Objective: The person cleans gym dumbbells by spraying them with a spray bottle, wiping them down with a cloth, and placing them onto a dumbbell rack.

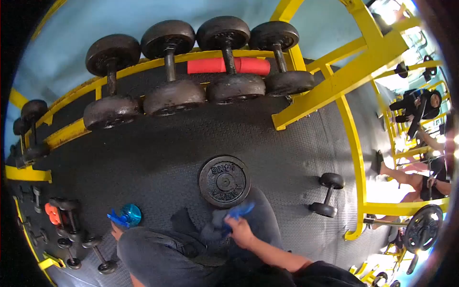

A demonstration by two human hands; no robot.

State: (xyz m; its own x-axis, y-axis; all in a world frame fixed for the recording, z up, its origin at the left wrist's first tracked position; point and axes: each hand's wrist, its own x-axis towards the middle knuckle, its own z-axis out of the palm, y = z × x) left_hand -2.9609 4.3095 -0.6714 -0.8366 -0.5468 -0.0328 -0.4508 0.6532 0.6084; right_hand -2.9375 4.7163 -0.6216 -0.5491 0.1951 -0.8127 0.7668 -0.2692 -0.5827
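Observation:
Near my knees, my right hand (237, 228) is closed on a blue cloth (241, 210), which is blurred by motion. A round black weight plate (224, 182) marked 14KG lies flat on the floor just beyond that hand. Beside my other knee, my left hand (116, 231) is partly hidden behind the leg, its fingers at a blue spray nozzle (118, 218). Joined to the nozzle is a clear turquoise bottle (131, 215). A dark grey cloth (184, 222) shows between my legs.
Large dumbbells (174, 95) rest on a yellow rack (67, 135) ahead, with a red roller (205, 65) behind them. One small dumbbell (329, 195) stands on the floor at the right, several more at the left. People (420, 105) are at the far right.

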